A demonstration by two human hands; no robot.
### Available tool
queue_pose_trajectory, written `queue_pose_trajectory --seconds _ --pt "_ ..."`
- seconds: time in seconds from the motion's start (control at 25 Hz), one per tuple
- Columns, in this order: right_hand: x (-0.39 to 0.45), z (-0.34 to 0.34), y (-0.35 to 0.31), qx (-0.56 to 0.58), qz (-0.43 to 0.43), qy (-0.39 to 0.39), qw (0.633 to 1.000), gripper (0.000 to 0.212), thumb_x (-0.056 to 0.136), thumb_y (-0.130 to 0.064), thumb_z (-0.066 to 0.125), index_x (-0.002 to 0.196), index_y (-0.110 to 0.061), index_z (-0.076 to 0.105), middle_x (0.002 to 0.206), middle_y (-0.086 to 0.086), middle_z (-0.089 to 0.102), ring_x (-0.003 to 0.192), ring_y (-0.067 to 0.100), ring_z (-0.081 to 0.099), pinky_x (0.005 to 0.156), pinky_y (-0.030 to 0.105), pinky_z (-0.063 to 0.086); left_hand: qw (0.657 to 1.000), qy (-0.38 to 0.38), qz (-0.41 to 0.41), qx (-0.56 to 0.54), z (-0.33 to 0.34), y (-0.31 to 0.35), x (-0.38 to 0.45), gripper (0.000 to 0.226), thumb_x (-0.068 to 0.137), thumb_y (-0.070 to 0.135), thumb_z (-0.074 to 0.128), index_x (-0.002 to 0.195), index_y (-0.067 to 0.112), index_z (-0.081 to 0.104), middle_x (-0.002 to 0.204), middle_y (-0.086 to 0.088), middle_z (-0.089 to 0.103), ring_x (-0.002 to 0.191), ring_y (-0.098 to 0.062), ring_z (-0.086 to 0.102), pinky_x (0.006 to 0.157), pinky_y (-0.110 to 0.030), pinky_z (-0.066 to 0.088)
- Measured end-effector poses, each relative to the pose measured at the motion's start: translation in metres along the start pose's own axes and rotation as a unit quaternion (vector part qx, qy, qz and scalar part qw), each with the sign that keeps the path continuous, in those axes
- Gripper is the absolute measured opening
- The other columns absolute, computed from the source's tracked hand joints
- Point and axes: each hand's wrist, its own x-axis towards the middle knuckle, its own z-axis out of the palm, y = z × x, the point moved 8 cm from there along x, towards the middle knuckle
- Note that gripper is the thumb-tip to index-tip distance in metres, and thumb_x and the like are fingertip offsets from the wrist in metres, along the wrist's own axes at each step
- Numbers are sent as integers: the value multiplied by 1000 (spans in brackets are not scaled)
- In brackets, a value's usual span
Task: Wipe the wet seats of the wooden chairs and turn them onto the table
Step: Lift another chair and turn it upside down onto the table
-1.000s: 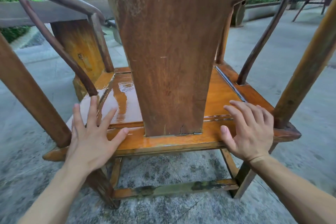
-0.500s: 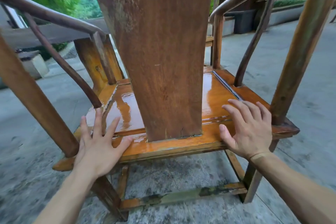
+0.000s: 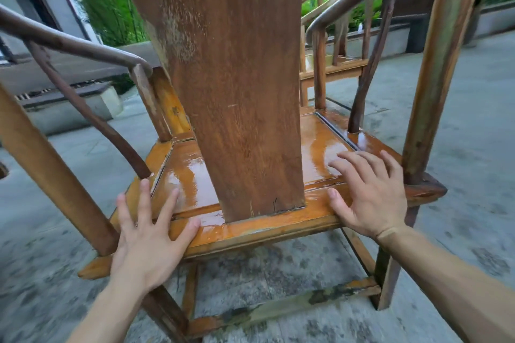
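One wooden chair (image 3: 237,125) fills the view, seen from behind, standing upright on the paved floor (image 3: 459,131). Its broad back splat (image 3: 223,64) rises straight up the middle and hides the centre of the seat. The seat (image 3: 317,147) is glossy and wet, with sheen showing on both sides of the splat. Two curved armrests are in view, one sweeping in from the left (image 3: 69,44), one from the right (image 3: 351,3).

Two hands are on the chair. The left hand (image 3: 147,242) lies flat on the rear left corner of the seat frame, fingers spread and straight, thumb along the back rail, just beside the left rear post (image 3: 50,167). Its grip is apart, holding nothing, only pressing on the wood. The right hand (image 3: 370,198) rests on the rear right part of the seat, fingers reaching forward over the wet panel, thumb on the back rail, close to the right rear post (image 3: 437,72). The fingers are slightly blurred but look extended, so that grip is apart too, clamped on nothing.

A second wooden chair (image 3: 334,64) stands farther off, beyond the right armrest, and its seat also shines. That makes two chairs counted. A low stretcher bar (image 3: 278,306) with dark patches joins the near chair's back legs. Green foliage (image 3: 106,0) stands behind.
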Motion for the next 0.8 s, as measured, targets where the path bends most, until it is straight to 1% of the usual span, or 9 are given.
queue_pose_trajectory --seconds 0.08,0.16,0.24,0.4,0.48,0.56,0.6,0.68,0.8 --pt "13 18 5 15 -11 -4 1000 49 91 -52 42 120 -21 66 128 4 66 119 32 59 109 60 34 1000 23 -16 -3 0 2 4 88 73 91 7 152 55 -6 154 13 -45 143 -30 -42 124 -55 4" --pt "22 31 10 21 -18 -1 1000 51 92 -53 41 122 -19 66 129 5 66 119 32 59 111 60 33 998 65 -22 -9 -3 6 4 90 73 94 2 153 54 -5 157 13 -41 146 -29 -37 124 -56 11" --pt "30 44 15 35 -22 7 999 53 92 -53 41 123 -18 65 129 5 65 119 31 57 112 59 31 994 105 -32 -15 -5 10 8 90 73 92 0 154 53 -4 160 13 -37 148 -27 -34 123 -57 16" --pt "44 67 23 47 -22 -17 998 55 90 -54 40 126 -19 62 131 5 64 121 32 55 114 61 28 987 160 -32 -4 -4 21 16 84 81 85 5 156 48 0 164 8 -29 150 -27 -29 123 -54 16" --pt "49 77 26 57 -16 -36 998 55 90 -54 39 127 -20 60 133 5 63 125 32 54 115 62 24 977 210 -40 -7 -6 23 17 80 85 81 9 157 45 10 167 7 -19 153 -27 -20 118 -56 30" --pt "52 81 27 69 -6 -42 997 54 89 -54 38 128 -21 59 134 4 61 127 31 53 116 61 21 962 271 -42 -12 -9 25 15 75 90 72 18 156 39 23 170 3 -4 156 -29 -4 105 -56 46" --pt "54 82 27 75 -6 -41 996 54 90 -54 39 129 -22 58 134 3 61 128 30 52 117 61 20 955 294 -36 -16 -10 26 15 73 92 68 22 156 35 28 170 1 2 155 -30 2 100 -56 50" --pt "53 82 27 81 -10 -45 996 53 90 -54 39 129 -22 56 135 3 60 129 29 51 118 60 19 948 318 -25 -9 -9 29 14 70 94 62 27 156 30 31 169 -2 9 155 -32 10 96 -53 51" --pt "53 86 30 79 -3 -73 994 55 91 -55 36 132 -24 53 137 4 58 132 29 49 118 62 18 944 329 -17 -2 -4 28 13 68 95 59 28 155 28 33 168 -4 15 154 -31 16 102 -51 48"
